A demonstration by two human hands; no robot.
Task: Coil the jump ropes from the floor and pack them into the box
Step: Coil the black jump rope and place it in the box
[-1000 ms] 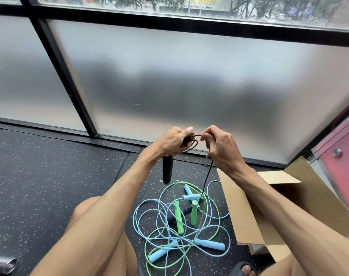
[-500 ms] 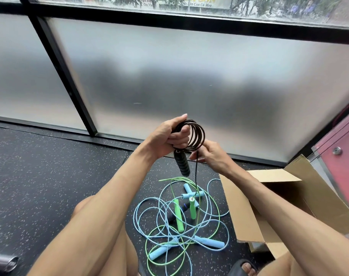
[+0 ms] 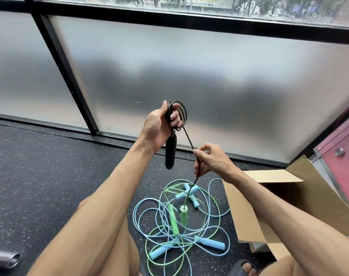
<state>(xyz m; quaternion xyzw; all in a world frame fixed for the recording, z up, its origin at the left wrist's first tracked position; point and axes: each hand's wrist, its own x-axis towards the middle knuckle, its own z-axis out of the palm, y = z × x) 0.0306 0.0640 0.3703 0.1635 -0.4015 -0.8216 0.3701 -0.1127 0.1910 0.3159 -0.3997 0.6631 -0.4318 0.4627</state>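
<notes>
My left hand (image 3: 158, 126) grips the top of a black jump rope (image 3: 182, 116), with several small coils bunched at its fingers and one black handle (image 3: 170, 153) hanging down below the palm. From the coils the black cord runs down to my right hand (image 3: 208, 160), which pinches it lower and to the right. The cord's free end drops toward a tangle of light blue ropes (image 3: 209, 243) and a green rope (image 3: 173, 219) on the floor. An open cardboard box (image 3: 247, 212) stands right of the tangle.
Frosted glass panels in black frames close off the far side. The floor (image 3: 40, 186) is dark speckled rubber. A metal tube end (image 3: 4, 259) lies at the bottom left. A pink panel (image 3: 342, 166) stands behind the box. My knees and a sandalled foot (image 3: 243, 268) are below.
My left hand has lifted the coiled black rope higher. My right hand has slid down the cord, away from the coils, drawing a longer straight stretch between the hands.
</notes>
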